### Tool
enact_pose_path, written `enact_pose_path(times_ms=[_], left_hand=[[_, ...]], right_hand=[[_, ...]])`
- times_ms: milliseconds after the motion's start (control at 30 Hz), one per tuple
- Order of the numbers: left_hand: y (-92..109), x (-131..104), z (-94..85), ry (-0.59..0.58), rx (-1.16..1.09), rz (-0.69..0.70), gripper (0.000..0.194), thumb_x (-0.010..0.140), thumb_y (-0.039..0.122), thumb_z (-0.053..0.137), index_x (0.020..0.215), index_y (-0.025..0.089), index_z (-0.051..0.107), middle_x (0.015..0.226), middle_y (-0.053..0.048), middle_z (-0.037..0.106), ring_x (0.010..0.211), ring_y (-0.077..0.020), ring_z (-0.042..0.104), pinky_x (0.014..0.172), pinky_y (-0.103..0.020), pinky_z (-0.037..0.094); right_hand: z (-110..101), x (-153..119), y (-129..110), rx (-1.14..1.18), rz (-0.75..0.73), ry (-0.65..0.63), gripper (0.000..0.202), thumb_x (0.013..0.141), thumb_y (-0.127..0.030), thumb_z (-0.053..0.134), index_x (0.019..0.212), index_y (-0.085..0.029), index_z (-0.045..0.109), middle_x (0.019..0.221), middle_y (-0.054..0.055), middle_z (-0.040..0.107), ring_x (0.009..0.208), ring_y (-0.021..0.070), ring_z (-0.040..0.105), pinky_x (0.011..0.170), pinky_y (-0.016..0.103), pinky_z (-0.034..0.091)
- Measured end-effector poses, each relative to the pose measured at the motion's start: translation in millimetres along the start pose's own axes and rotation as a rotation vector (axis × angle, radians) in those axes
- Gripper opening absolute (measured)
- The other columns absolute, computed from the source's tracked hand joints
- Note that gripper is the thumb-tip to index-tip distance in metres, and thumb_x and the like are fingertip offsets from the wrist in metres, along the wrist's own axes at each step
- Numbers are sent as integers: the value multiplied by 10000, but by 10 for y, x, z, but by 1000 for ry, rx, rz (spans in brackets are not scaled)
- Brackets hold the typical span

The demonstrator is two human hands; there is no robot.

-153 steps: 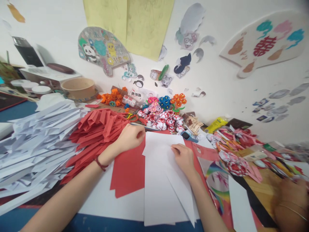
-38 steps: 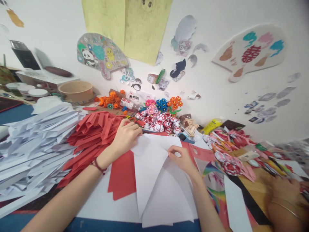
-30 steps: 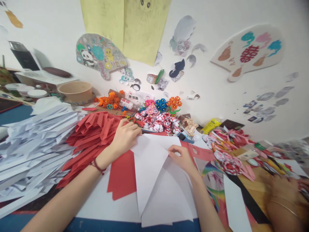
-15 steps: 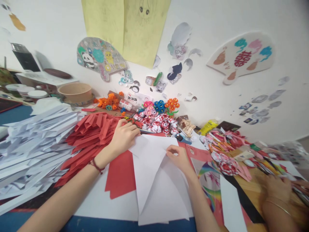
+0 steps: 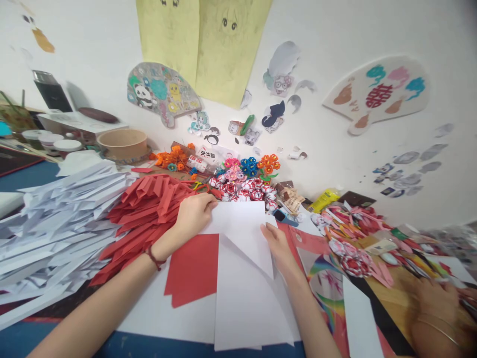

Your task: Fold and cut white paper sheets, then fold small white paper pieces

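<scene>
Centre of work: bent white paper sheet (image 5: 244, 221), partly lifted over flat white rectangular paper (image 5: 248, 313). Flat one: long axis six to twelve. Bent sheet at ten o'clock from right hand (image 5: 278, 247), apparently the nearer; thumb and fingertips together, pinched on its right edge. Between three and four from left hand (image 5: 194, 215); fingers curled by top-left edge, pinching or resting, no telling. Red rectangular paper sheets (image 5: 194, 271) at eight o'clock of bent sheet.

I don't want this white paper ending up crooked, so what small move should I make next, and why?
Perhaps use your right hand, at its right edge, to straighten the upper white piece before pressing: its lower edge slants across the white sheet below, while your left hand is near its upper left.
</scene>
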State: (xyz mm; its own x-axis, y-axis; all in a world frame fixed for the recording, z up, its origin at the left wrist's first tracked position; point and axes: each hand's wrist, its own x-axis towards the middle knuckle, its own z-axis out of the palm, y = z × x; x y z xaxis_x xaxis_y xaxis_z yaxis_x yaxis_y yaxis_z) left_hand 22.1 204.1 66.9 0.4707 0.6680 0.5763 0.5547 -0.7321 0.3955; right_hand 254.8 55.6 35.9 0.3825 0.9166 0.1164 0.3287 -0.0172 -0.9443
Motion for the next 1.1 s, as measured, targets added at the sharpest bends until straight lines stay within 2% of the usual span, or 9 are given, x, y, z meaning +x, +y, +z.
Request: enact_pose_path(times_ms=[167,300,433,567,800,900,967,1033,1100], left_hand=[[-13,-5,57,-7,105,62,192,893,181,492,767,200,636,725,-28,719,642,-184,647,572,-276,356],[102,-62,108,-55,171,188,122,901,247,557,958,175,638,967,-95,723,887,-242,654,801,-351,405],[209,-148,176,-177,219,390,625,842,426,670,1359,166,436,1425,-164,512,1260,-293,499,1049,-432,303],[202,-186,221,-242,246,455,726,829,397,692,1429,167,354,1509,-172,411,1358,-300,408,1113,-441,239],[138,-99,110,-237,135,420,432,928,164,492,1358,180,457,1371,-142,566,1208,-249,549,1035,-414,316],[112,-50,52,-232,8,329,368,917,80,399,1220,195,572,1171,-98,677,1056,-221,611,952,-387,354],[84,-13,15,-261,-145,171,244,942,177,402,959,177,645,898,-62,700,846,-203,618,838,-350,385],[56,27,-26,-311,-300,-2,311,942,329,435,735,165,600,687,-27,624,665,-172,550,707,-306,382],[48,65,-72,-351,-395,-101,380,918,428,453,675,159,569,636,-14,590,606,-150,509,626,-274,371]], right_hand=[[47,-36,-59,262,161,-98,520,624,-462,846,1032,-167,717,1052,102,747,909,279,696,778,377,546],[47,-33,-51,351,226,-83,519,565,-417,881,997,-171,733,1017,95,759,840,269,710,741,366,548],[57,-47,-74,398,232,-89,480,605,-384,863,1018,-179,729,1053,89,753,821,250,708,722,344,541],[57,-49,-84,418,205,-99,463,621,-352,858,1031,-184,723,1073,85,748,856,246,704,750,341,533],[7,-52,-52,440,187,-107,416,610,-326,851,982,-191,721,935,60,762,788,237,700,717,331,523],[-126,-35,-51,354,170,-184,390,612,-337,846,946,-183,716,931,62,756,779,222,693,704,316,521],[-264,3,-57,261,171,-241,388,633,-365,829,948,-170,715,950,73,752,793,226,693,705,318,525],[-410,70,-69,102,162,-258,374,694,-420,770,948,-151,717,922,81,753,784,239,695,683,329,531],[-518,168,-93,-117,87,-201,374,751,-472,692,912,-136,728,868,85,753,779,261,693,662,348,536]])
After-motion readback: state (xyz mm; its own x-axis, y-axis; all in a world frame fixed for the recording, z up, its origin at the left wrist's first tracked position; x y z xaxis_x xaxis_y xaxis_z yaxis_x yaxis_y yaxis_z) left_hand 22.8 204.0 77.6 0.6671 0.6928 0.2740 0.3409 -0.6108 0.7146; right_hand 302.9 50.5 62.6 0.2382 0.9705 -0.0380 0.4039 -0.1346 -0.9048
